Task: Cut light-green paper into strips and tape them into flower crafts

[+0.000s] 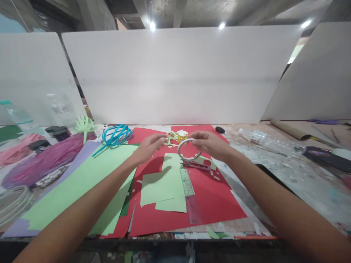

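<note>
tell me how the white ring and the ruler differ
The white ring is round with an open centre; the ruler is long and straight. The ring is held in the right hand; the ruler lies flat, untouched. The ring looks opaque; the ruler is see-through.

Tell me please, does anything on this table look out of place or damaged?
Mildly, yes: at right, a clear bottle lies on its side, while another bottle stands at left; paper scraps litter the red sheet.
</note>
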`<state>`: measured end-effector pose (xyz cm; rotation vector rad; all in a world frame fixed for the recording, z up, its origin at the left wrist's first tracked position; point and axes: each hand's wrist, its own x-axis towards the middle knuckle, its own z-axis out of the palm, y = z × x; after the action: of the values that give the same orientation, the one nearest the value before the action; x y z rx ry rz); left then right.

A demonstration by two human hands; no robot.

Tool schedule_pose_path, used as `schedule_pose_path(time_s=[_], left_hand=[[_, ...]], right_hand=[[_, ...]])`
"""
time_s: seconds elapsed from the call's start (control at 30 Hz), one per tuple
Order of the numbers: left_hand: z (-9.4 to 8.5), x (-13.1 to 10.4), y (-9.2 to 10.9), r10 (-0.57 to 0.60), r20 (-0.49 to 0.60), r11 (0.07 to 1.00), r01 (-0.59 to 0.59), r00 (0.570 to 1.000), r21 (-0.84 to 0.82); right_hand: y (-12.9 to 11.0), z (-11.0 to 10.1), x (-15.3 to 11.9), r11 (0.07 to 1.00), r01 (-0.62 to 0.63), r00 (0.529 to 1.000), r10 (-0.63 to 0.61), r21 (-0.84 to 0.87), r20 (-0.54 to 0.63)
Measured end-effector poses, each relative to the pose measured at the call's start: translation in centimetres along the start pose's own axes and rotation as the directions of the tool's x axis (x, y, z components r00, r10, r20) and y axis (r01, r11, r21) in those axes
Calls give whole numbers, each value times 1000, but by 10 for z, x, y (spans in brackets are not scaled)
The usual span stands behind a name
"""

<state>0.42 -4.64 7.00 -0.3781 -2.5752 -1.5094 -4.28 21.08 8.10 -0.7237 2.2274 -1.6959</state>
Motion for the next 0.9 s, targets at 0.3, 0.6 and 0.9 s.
schedule_pose_path(time_s=[0.3,0.6,0.9], left_hand=[[34,-23,0,61,208,923,24,976,-384],[40,-38,-6,-88,267,460,277,960,-843],[45,-38,-4,-176,206,352,257,963,-900]], right_hand=[[14,34,-20,973,2,998,-18,229,67],[33,43,-17,913,-113,993,112,393,25],[36,63,-20,665,-260,956,279,700,89]])
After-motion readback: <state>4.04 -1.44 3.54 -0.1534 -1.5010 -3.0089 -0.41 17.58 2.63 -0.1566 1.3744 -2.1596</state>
